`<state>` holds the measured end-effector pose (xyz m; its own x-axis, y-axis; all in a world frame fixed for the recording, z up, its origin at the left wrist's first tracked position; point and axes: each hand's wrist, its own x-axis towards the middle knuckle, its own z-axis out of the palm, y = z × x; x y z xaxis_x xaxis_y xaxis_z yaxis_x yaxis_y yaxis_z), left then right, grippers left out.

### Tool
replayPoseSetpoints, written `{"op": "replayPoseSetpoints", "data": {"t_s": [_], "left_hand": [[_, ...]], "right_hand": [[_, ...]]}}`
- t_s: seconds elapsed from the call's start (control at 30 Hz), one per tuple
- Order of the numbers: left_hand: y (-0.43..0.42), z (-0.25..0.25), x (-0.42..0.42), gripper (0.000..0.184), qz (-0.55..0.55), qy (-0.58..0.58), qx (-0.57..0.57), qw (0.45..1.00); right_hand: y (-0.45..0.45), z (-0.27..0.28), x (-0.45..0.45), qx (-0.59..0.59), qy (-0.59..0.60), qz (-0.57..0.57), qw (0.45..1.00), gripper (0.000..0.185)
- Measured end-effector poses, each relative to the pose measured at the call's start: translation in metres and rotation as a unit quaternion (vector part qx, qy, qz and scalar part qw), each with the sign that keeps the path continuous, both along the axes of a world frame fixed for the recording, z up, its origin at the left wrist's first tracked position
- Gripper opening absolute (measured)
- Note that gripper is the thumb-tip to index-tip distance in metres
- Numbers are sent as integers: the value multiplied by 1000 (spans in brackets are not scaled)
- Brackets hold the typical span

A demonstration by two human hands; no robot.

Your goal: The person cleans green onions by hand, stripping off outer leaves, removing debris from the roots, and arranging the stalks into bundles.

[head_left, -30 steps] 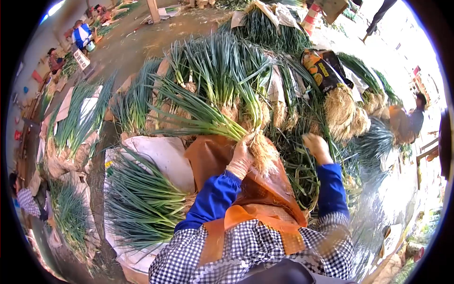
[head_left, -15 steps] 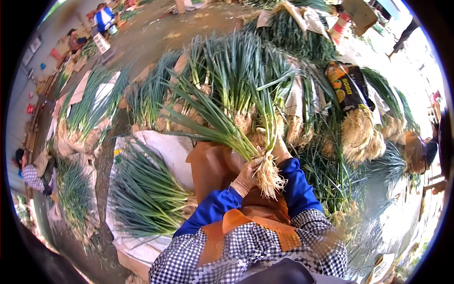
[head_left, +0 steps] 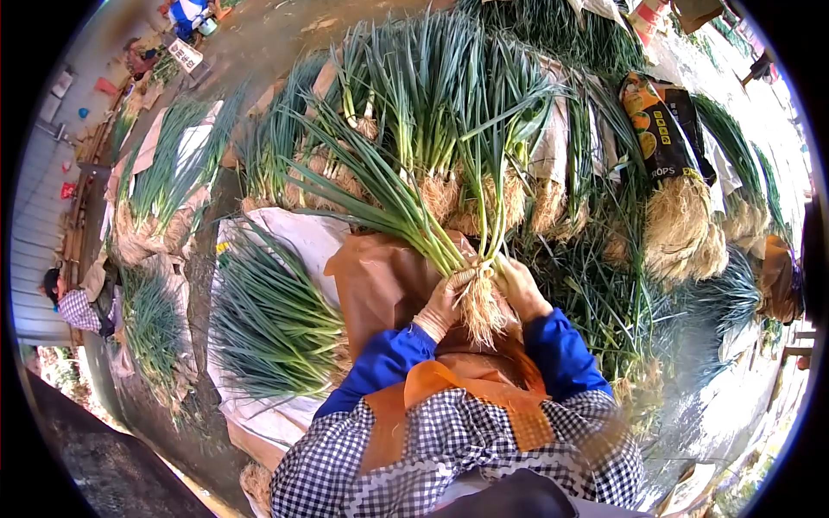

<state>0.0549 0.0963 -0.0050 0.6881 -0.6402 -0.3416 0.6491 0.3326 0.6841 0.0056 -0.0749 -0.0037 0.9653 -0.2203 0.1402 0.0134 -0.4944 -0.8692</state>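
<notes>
Over my lap I hold a bunch of green onions [head_left: 437,245], leaves fanned up and to the left, with pale roots [head_left: 481,312] hanging down between my hands. My left hand [head_left: 446,304] is wrapped round the base of the thicker part of the bunch. Close beside it, my right hand [head_left: 521,288] has its fingers closed at the base of a few stalks that stand nearly upright. Its fingertips are partly hidden by stalks and roots. An orange-brown apron [head_left: 371,272] lies under the bunch.
Left of my lap, a pile of green onions [head_left: 268,324] lies on a white sheet [head_left: 324,237]. Rooted bunches [head_left: 423,104] stand in a row ahead. To the right are loose leaves [head_left: 587,302] and a black printed bag [head_left: 661,129] over more onions. A person [head_left: 79,306] sits far left.
My right hand has come out to the right and more of it shows beside the roots. The view has shifted; the bunch stays over my lap in my left hand.
</notes>
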Motion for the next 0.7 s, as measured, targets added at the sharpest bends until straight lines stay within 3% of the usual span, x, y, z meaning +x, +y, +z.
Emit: {"op": "replayPoseSetpoints", "data": {"t_s": [0.03, 0.07, 0.1, 0.13, 0.17, 0.23, 0.27, 0.3, 0.33, 0.37, 0.4, 0.43, 0.5, 0.53, 0.57, 0.6, 0.63, 0.7], "left_hand": [[-3, 3, 0, 28, 19, 57, -59, 996], [-6, 10, 0, 29, 39, 114, -119, 986], [-3, 29, 1, 34, 39, 151, -104, 982], [-6, 25, 2, 35, 43, 147, -135, 979], [-10, 24, 0, 34, 59, 86, -80, 991], [-17, 17, 3, 32, 64, 93, -83, 990], [-18, 15, 6, 31, 51, 165, -136, 976], [-20, 12, 5, 31, 68, 163, -121, 977], [-21, 13, 2, 31, 70, 99, -88, 989], [-22, 15, -1, 31, 74, 37, -51, 995], [-22, 3, 5, 31, 74, 140, -109, 981], [-21, -6, 6, 31, 66, 138, -121, 981], [-28, 4, 5, 30, 108, 118, -113, 981], [-27, -16, 8, 29, 122, 138, -104, 977], [-27, -12, 10, 29, 130, 145, -97, 976], [-27, -9, 9, 29, 135, 156, -88, 974], [-27, -7, 5, 29, 136, 162, -88, 973], [-29, -1, 3, 28, 123, 153, -118, 973]], "right_hand": [[-3, -3, -14, -14, 33, -44, 998, 22], [-21, -26, -35, 227, 275, -94, 929, 23], [-42, -19, -60, 42, 291, -52, 954, 28], [-61, -7, -80, -144, 297, -10, 944, 32], [-75, -5, -90, -142, 298, -14, 944, 32], [-102, -2, -97, -303, 417, -1, 857, 43], [-104, 17, -90, -377, 470, 5, 798, 48], [-94, 27, -71, -294, 384, -68, 873, 50], [-82, 28, -54, -201, 178, -84, 960, 50], [-62, 43, -31, -49, 97, -51, 993, 44], [-39, 46, -12, 258, 39, 13, 965, 42], [-23, 63, 1, 366, 88, 64, 924, 39], [-2, 12, 23, 193, 29, 19, 981, 33], [13, 31, 32, 232, 95, -29, 968, 33], [17, 40, 36, 39, 77, -67, 994, 31], [20, 44, 36, -154, 57, -103, 981, 33], [22, 47, 36, -183, -45, -120, 975, 37], [22, 58, 28, -269, -13, -75, 960, 39]]}}
